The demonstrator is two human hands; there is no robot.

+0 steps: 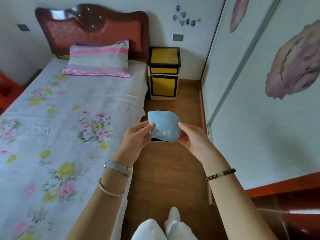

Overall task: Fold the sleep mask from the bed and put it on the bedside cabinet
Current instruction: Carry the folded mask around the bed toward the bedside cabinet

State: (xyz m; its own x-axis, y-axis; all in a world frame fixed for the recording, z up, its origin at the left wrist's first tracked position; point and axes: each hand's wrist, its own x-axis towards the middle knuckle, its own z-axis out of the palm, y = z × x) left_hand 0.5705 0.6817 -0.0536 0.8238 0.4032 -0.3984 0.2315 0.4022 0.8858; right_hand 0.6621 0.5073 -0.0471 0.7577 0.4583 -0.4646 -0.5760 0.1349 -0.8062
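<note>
While both arms reach out over the wooden floor (166, 167) beside the bed (52, 118), the pale blue sleep mask (164, 126) sits between the two hands in the air, folded over into a rounded half shape with white lettering on its front and a dark edge showing at its lower left. The left hand (136, 137) is closed on the mask's left side, thumb pressed on the front. The right hand (194, 137) pinches the mask's right edge, fingers curled behind it. Well ahead, the yellow bedside cabinet (164, 58) with black trim stands against the wall, just beside the head of the bed and its striped pillow (98, 59). A watch (117, 168) and a bangle (110, 190) circle the left wrist; a beaded bracelet (220, 174) circles the right.
</note>
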